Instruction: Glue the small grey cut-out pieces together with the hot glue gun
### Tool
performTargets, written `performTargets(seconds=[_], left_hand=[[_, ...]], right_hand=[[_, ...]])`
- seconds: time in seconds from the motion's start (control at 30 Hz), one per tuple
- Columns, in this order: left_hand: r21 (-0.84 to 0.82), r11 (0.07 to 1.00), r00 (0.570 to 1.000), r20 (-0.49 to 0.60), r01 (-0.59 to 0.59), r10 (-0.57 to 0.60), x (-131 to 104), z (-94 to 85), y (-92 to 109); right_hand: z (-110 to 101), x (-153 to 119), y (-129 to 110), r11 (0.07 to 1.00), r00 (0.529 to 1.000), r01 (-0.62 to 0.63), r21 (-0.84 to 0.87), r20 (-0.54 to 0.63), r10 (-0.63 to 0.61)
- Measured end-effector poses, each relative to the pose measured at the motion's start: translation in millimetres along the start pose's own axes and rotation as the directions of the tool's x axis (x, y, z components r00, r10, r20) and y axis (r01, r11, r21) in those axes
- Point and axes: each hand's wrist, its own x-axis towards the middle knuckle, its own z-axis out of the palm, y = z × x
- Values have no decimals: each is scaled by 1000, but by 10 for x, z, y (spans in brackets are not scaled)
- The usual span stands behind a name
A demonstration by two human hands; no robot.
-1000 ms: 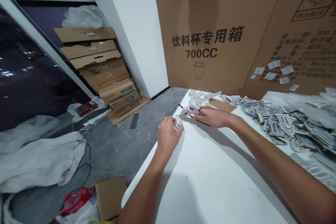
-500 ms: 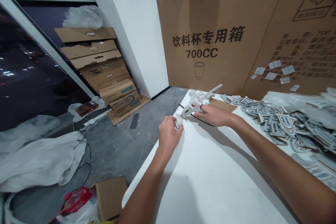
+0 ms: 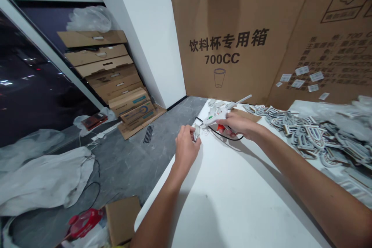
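My right hand (image 3: pixel 236 124) is closed around the handle of a white hot glue gun (image 3: pixel 215 116) with an orange trigger and a green mark on its side. A long glue stick (image 3: pixel 243 99) sticks out of its back end. The nozzle points left, close to a small pale cut-out piece (image 3: pixel 197 132). That piece is pinched in the fingers of my left hand (image 3: pixel 186 140), near the table's left edge. From the gun a black cord (image 3: pixel 225 137) loops below my right hand. I cannot tell whether the nozzle touches the piece.
Many flat cut-out pieces (image 3: pixel 316 135) lie heaped on the right of the white table (image 3: pixel 232 193). Behind stands a large cardboard box (image 3: pixel 232 15). To the left, flattened cartons (image 3: pixel 110 73) lean by a pillar, and an open box (image 3: pixel 123 217) sits on the floor.
The glue gun has rolled in my right hand, so its orange trigger and more of the cord show. My left hand still holds the small piece, now tilted more upright.
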Motion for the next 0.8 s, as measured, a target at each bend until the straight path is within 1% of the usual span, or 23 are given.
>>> performTargets(seconds=[0.07, 0.13, 0.23, 0.3, 0.4, 0.47, 0.53, 0.57, 0.63, 0.7, 0.8], left_hand=[[13, 1000, 1000, -3, 12, -11, -1, 4, -20], [31, 999, 1000, -7, 27, -27, -5, 4, -27], [59, 998, 999, -9, 36, -36, -11, -5, -6], [66, 997, 999, 3, 47, -47, -16, -17, 19], [84, 996, 999, 41, 32, -36, -27, -34, 55], [110, 994, 998, 66, 1, -8, -43, -41, 79], [117, 993, 996, 87, -15, 4, -64, -39, 109], [112, 994, 996, 93, -12, 1, -72, -32, 128], [107, 994, 994, 105, -12, 0, -72, 0, 178], [122, 992, 991, 132, -38, 22, -32, 63, 243], [154, 983, 980, 183, -103, 74, 114, 215, 353]], right_hand=[[-17, 38, -14, 995, 985, 64, 79, -162, -51], [-78, 50, -61, 965, 953, 169, 201, -282, -109], [-237, 31, -157, 848, 926, 308, 431, -341, -162], [-350, 12, -213, 774, 898, 387, 501, -395, -194], [-464, -18, -282, 653, 839, 522, 548, -469, -277], [-490, -50, -330, 553, 792, 603, 575, -515, -328], [-487, -97, -385, 481, 749, 660, 577, -553, -364], [-481, -127, -413, 462, 730, 682, 567, -567, -383], [-477, -194, -469, 453, 700, 714, 534, -578, -420], [-490, -268, -519, 463, 681, 731, 501, -573, -456], [-541, -383, -585, 468, 665, 747, 473, -552, -503]])
